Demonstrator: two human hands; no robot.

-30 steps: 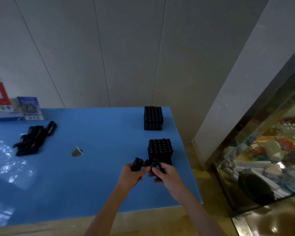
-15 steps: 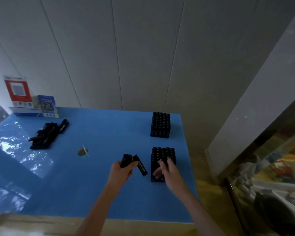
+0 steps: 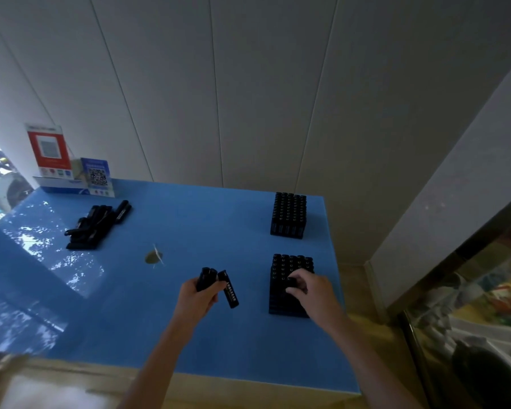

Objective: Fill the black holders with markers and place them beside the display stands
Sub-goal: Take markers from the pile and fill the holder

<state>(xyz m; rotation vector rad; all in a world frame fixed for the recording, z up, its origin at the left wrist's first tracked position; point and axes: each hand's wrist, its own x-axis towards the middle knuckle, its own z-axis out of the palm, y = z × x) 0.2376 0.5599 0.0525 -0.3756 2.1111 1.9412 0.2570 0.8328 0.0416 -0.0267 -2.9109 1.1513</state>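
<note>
Markers (image 3: 216,283) sit clenched in the left hand (image 3: 196,301); right hand's (image 3: 310,290) fingertips seat one into the near holder (image 3: 278,302), its grip unclear. Next: pass another across.

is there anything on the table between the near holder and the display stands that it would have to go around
The pile of loose markers lies just in front of the display stands, and a small scrap sits mid-table. The left hand, holding markers, hangs left of the near holder. The blue table is otherwise bare along that path.
</note>
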